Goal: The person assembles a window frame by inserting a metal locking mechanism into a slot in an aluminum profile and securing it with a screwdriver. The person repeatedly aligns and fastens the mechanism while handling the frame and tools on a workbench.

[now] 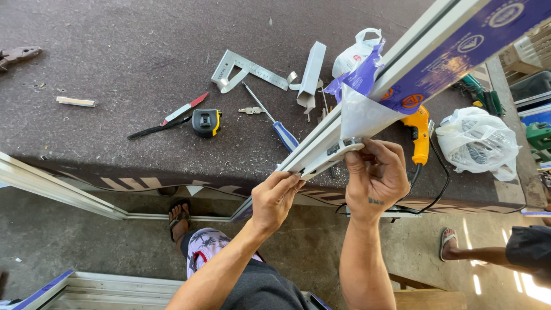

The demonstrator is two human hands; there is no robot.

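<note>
Nearest the camera, two bare forearms rise from 6 o'clock. Left hand (275, 198) pinches the near end of the profile (321, 152) from below, fingertips closed on its lower edge. Right hand (376, 175), just at 3 o'clock of the left, wraps the same end, thumb and fingers clamped over a small metal fitting (343, 144) seated in the end; what kind of fitting it is, hard to tell at this range. Hands sit close together, not touching.

The profile is a long white aluminium section, running from the hands up toward 1 o'clock and out of view. Purple film (459, 49) covers its face; a flap (359, 97) of it is peeled back and hangs loose just above the right hand.

Behind the hands, the bench (115, 51), dark-topped. On it, toward 11 o'clock of the hands: blue-handled screwdriver (272, 117), then black-and-yellow tape measure (206, 122), red-tipped knife (183, 109) and a black pencil-like stick (155, 129) beside it. Further, at 12 o'clock, a steel square (247, 70) and a bent metal offcut (311, 74). Yellow drill (419, 132) lies at 2 o'clock of the right hand, partly behind the profile. White bag (476, 140) at 3 o'clock; a second bag (359, 51) beyond the profile.

Another person's foot (447, 241) stands on the floor at 4 o'clock.
</note>
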